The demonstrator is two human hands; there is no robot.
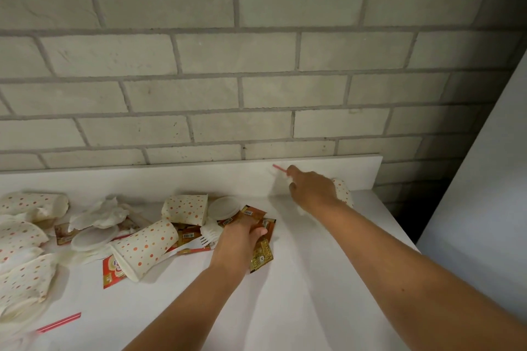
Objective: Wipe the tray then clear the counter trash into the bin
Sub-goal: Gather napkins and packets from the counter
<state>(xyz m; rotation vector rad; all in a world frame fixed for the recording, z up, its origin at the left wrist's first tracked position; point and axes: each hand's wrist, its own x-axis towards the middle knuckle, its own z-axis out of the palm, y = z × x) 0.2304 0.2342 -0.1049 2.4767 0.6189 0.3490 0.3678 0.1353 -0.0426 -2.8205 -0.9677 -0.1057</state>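
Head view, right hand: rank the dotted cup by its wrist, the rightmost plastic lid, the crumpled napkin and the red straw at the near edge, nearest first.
1. dotted cup, beside the wrist of the right hand, far right.
2. rightmost plastic lid, centre, to the hand's left.
3. crumpled napkin, farther left.
4. red straw, near-left edge.

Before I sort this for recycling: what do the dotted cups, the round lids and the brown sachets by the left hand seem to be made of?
Dotted cups: likely paper, matte; several lie crushed and creased.
Round lids: probably thin plastic, translucent white, moulded rim.
Brown sachets: seemingly foil or plastic film, glossy, with glints.
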